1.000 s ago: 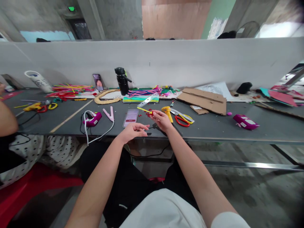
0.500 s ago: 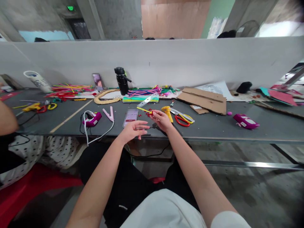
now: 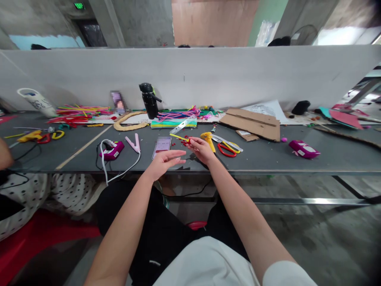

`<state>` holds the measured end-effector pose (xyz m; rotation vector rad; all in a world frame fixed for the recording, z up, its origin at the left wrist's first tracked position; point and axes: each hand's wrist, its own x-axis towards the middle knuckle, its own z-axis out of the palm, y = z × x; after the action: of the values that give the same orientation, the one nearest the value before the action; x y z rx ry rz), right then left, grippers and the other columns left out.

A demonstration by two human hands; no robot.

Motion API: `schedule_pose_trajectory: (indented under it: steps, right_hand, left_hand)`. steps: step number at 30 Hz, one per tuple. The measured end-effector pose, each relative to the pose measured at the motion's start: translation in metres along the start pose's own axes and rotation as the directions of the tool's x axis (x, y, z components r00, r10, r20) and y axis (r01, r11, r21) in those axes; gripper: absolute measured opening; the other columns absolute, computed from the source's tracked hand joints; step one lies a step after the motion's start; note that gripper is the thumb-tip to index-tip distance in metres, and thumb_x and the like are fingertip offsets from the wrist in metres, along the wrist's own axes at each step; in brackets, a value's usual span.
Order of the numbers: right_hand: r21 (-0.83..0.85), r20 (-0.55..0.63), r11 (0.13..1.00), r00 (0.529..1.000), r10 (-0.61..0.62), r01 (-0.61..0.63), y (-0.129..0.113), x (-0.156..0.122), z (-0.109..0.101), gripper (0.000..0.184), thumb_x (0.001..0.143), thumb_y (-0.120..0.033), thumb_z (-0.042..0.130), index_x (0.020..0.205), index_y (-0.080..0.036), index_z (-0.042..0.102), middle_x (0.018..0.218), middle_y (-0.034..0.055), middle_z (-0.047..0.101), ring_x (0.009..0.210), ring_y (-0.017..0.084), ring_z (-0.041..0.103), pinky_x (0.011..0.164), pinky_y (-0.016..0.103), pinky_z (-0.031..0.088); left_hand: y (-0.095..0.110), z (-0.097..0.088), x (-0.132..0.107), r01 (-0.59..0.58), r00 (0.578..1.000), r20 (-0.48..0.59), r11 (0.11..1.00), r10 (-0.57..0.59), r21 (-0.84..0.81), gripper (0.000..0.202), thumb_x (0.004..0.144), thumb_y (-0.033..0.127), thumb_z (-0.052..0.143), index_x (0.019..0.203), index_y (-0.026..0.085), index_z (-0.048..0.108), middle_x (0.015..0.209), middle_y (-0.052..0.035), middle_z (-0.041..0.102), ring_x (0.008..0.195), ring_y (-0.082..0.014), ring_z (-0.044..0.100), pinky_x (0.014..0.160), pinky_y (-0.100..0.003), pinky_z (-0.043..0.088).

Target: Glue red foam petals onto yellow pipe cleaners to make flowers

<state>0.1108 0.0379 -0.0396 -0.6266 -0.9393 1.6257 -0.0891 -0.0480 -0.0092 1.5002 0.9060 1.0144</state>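
Observation:
My right hand (image 3: 201, 151) pinches a yellow pipe cleaner (image 3: 177, 137), which points left from the fingertips; a small red piece shows at its held end. Just to the left, my left hand (image 3: 163, 163) hangs above the table edge with fingers stretched out and nothing in them. Small red bits (image 3: 184, 143) lie on the table behind the hands. A phone (image 3: 162, 145) lies behind my left hand. Beside my right hand is a yellow glue gun (image 3: 207, 139), partly hidden, with red-handled scissors (image 3: 226, 151) to its right.
A metal ruler (image 3: 182, 124) rests against a stack of coloured strips (image 3: 157, 124). Behind stands a black bottle (image 3: 149, 101). Purple power strips (image 3: 112, 151) lie on both sides, one with a pink hair-straightener-like tool (image 3: 134, 143) near it. Cardboard (image 3: 253, 122) lies back right. Another person's arm (image 3: 4, 153) shows far left.
My left hand's fingers have straightened and drawn closer together. My right hand keeps its pinch on the yellow pipe cleaner. The whole view has shifted slightly.

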Motion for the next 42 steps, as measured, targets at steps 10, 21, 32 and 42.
schedule_pose_trajectory:
  steps: [10, 21, 32, 42]
  right_hand:
    - [-0.002, -0.022, 1.0, 1.0, 0.007, -0.007, 0.001, 0.0, 0.001, 0.036, 0.061, -0.036, 0.089, 0.089, -0.02, 0.073, 0.08, 0.0014, 0.074, 0.078, 0.014, 0.07, 0.086, 0.028, 0.057]
    - [-0.007, -0.022, 1.0, 1.0, -0.007, 0.007, 0.0, 0.001, 0.0, 0.035, 0.061, -0.036, 0.089, 0.089, -0.021, 0.074, 0.08, 0.0007, 0.074, 0.08, 0.014, 0.07, 0.082, 0.026, 0.058]
    - [-0.01, -0.025, 1.0, 1.0, -0.014, 0.014, 0.0, 0.002, 0.0, 0.035, 0.06, -0.036, 0.09, 0.088, -0.021, 0.074, 0.079, 0.0012, 0.074, 0.078, 0.015, 0.07, 0.081, 0.028, 0.058]
    - [0.002, -0.057, 0.999, 0.998, -0.036, 0.037, 0.001, 0.004, -0.001, 0.036, 0.059, -0.036, 0.09, 0.087, -0.02, 0.074, 0.079, 0.0012, 0.074, 0.077, 0.015, 0.07, 0.088, 0.03, 0.058]
  left_hand:
    - [-0.011, -0.011, 0.01, 0.028, 0.916, -0.4, 0.992, 0.025, 0.126, 0.048, 0.083, 0.055, 0.066, 0.108, 0.014, 0.071, 0.066, -0.0077, 0.073, 0.078, -0.0258, 0.074, 0.075, -0.039, 0.059]
    - [-0.031, 0.024, 0.015, -0.16, 0.986, 0.103, 0.552, 0.133, 0.818, 0.066, 0.088, 0.055, 0.058, 0.143, 0.02, 0.052, 0.158, -0.0109, 0.036, 0.151, -0.0346, 0.022, 0.121, -0.062, 0.009]
    - [-0.021, 0.027, 0.007, -0.278, 0.951, 0.096, 0.672, 0.295, 0.686, 0.041, 0.091, 0.033, 0.055, 0.128, 0.02, 0.065, 0.142, -0.0102, 0.058, 0.136, -0.0277, 0.05, 0.117, -0.048, 0.034]
    - [-0.014, 0.024, 0.003, -0.293, 0.951, 0.095, 0.767, 0.293, 0.57, 0.024, 0.093, 0.03, 0.053, 0.1, 0.021, 0.074, 0.07, 0.0, 0.076, 0.08, -0.0174, 0.073, 0.115, -0.044, 0.036]
